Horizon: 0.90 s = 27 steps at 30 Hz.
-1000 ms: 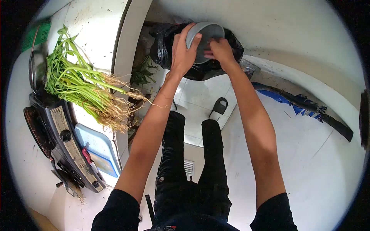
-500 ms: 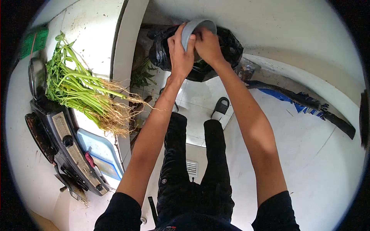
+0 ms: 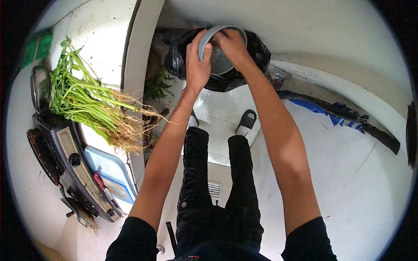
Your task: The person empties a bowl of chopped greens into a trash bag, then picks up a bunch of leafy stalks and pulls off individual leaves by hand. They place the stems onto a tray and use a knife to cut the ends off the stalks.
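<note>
The bowl (image 3: 220,52), tipped edge-on half a second ago, is now turned mouth-up over the bag (image 3: 183,56), gripped by both hands: left (image 3: 197,65), right (image 3: 233,45).

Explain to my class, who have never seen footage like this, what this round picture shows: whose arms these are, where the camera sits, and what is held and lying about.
The camera sits on a person's head and looks down, so the round, bent edges come from its wide lens. The two bare arms belong to that person; their dark trousers and a sandalled foot show below. The left hand grips the rim of a grey bowl, tilted over a black plastic bag on the floor. The right hand reaches into the bowl; what it touches there cannot be seen. To the left, on a white counter, lies a bunch of green leafy stalks with roots, beside a dark stove and a blue and white board. A blue and black strip lies on the surface to the right.
</note>
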Each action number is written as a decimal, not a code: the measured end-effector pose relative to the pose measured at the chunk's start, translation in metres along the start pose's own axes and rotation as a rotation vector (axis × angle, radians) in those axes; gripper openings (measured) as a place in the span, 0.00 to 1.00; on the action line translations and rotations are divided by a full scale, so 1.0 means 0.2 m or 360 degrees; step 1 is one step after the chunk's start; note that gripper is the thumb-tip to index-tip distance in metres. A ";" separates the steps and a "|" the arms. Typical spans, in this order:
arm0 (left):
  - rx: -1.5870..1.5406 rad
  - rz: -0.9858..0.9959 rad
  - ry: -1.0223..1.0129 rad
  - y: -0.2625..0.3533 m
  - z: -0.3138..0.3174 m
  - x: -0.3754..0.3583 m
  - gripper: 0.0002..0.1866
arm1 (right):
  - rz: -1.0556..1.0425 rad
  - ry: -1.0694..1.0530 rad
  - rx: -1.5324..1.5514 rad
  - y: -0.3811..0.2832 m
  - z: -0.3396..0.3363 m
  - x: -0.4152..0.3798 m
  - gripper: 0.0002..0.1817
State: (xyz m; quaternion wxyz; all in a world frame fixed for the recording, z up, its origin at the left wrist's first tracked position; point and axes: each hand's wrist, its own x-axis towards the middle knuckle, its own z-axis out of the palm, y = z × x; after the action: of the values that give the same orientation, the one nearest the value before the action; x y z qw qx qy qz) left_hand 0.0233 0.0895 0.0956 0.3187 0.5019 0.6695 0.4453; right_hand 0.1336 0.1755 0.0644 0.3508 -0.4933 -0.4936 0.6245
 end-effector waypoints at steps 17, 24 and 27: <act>0.0345 0.0501 0.0107 -0.02 0.00 0.04 0.33 | 0.0193 -0.0459 -0.0925 0.06 -0.07 -0.01 0.27; 0.0286 0.0504 0.0086 -0.04 -0.02 0.04 0.35 | 0.0779 -0.0208 0.1024 0.06 0.04 -0.03 0.27; 0.0176 0.0565 0.0115 -0.01 -0.03 0.05 0.35 | 0.0820 -0.0395 0.0379 0.03 0.04 -0.10 0.25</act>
State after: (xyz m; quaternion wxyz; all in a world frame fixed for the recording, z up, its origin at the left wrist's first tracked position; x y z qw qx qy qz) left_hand 0.0145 0.0977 0.0964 0.1827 0.6125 0.6050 0.4748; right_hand 0.1308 0.1522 0.0638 0.1733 -0.4777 -0.3145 0.8018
